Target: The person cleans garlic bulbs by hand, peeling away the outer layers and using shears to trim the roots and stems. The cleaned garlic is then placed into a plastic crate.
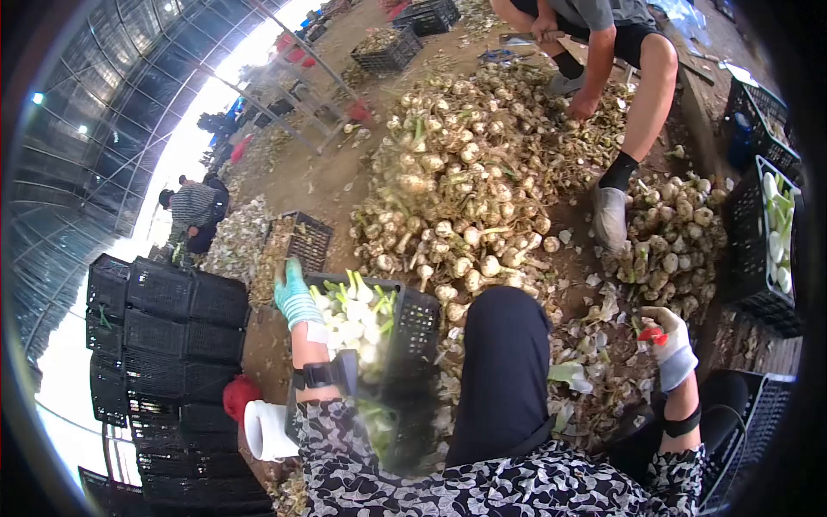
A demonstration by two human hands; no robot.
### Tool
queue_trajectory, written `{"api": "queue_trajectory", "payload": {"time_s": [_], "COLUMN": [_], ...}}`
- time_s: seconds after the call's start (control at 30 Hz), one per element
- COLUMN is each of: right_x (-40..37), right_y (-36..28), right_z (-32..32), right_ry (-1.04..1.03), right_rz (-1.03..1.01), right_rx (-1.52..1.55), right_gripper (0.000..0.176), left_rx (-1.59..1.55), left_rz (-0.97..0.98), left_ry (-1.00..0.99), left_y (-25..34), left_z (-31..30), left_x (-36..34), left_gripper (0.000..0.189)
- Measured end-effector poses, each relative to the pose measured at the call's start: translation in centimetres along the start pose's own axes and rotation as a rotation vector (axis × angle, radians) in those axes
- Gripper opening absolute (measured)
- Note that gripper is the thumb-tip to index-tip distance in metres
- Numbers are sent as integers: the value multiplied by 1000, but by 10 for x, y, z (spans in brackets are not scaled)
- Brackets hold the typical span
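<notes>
My left hand [295, 297], in a green and white glove, is over the far left corner of a black crate holding peeled white bulbs [351, 320] with green stems. Its fingers look apart, with nothing visible between them. On the right, my right hand [668, 340], in a pale glove, is closed around a small red-handled tool [653, 335], above scattered peelings [594, 379]. A large heap of unpeeled garlic bulbs [465, 181] lies on the ground beyond my knee.
Across the heap sits a co-worker [650, 95], one hand in the bulbs. Stacked black crates [185, 362] stand at left, beside a white bucket [269, 431] and red net bag [239, 396]. Another filled crate [762, 233] is at right. Another person [196, 208] bends over at far left.
</notes>
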State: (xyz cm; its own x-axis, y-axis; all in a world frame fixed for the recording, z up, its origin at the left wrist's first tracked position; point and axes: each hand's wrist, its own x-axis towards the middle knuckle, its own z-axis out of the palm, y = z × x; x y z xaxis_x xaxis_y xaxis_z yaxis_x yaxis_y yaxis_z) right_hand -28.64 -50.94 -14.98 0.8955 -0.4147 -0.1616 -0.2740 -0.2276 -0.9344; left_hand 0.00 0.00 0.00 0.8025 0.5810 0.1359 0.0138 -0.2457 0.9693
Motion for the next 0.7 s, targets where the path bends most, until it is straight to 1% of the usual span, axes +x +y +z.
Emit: {"api": "queue_trajectory", "payload": {"time_s": [0.03, 0.07, 0.1, 0.13, 0.17, 0.2, 0.23, 0.27, 0.3, 0.33, 0.37, 0.4, 0.43, 0.47, 0.5, 0.53, 0.57, 0.63, 0.7], "right_x": [2, 4, -14, -27, -23, -9, -2, -5, -5, -3, 4, 14, 18, 27, 40, 57, 76, 115, 146], "right_y": [2, 2, -23, -19, -14, -21, 1, 25, 5, 11, 24, 29, 33, 43, 53, 50, 54, 69, 72], "right_z": [2, 5, 18, 18, 24, 29, 45, 56, 60, 59, 57, 52, 46, 43, 40, 36, 32, 32, 33], "right_ry": [21, 23, -22, -29, -80, -366, -450, -515, -582, -578, -534, -474, -421, -206, -34, 96, 221, 434, 394], "right_rz": [-12, -37, -76, -236, -161, -42, 171, 172, 338, 353, 362, 360, 366, 340, 370, 424, 408, 284, 296], "right_rx": [27, -10, -331, -537, -629, -578, -755, -767, -833, -783, -758, -726, -696, -648, -636, -608, -568, -562, -550], "right_gripper": [15, 19, 24, 29, 26, 39, 36, 34, 35, 41, 50, 54, 58, 63, 72, 74, 75, 74, 76], "left_rx": [-100, -192, -245, -267, -320, -392, -438, -413, -439, -398, -351, -293, -301, -310, -317, -394, -405, -382, -336], "left_rz": [46, 75, 87, 14, -28, -70, -149, -231, -301, -333, -354, -361, -383, -461, -541, -538, -541, -416, -414], "left_ry": [-80, -207, -361, -528, -703, -846, -991, -1080, -1166, -1199, -1224, -1214, -1220, -1172, -1116, -1115, -1103, -1089, -1122], "left_y": [25, 43, 61, 68, 74, 83, 88, 92, 83, 75, 65, 48, 35, 27, 21, 19, 22, 29, 27], "left_z": [22, 46, 61, 83, 109, 133, 151, 165, 180, 193, 205, 218, 223, 230, 235, 241, 247, 254, 255], "left_x": [-39, -79, -115, -157, -191, -215, -239, -260, -272, -279, -283, -280, -277, -274, -272, -272, -273, -278, -281], "left_gripper": [56, 53, 50, 49, 48, 49, 49, 50, 51, 52, 52, 51, 51, 45, 40, 38, 38, 36, 37]}}
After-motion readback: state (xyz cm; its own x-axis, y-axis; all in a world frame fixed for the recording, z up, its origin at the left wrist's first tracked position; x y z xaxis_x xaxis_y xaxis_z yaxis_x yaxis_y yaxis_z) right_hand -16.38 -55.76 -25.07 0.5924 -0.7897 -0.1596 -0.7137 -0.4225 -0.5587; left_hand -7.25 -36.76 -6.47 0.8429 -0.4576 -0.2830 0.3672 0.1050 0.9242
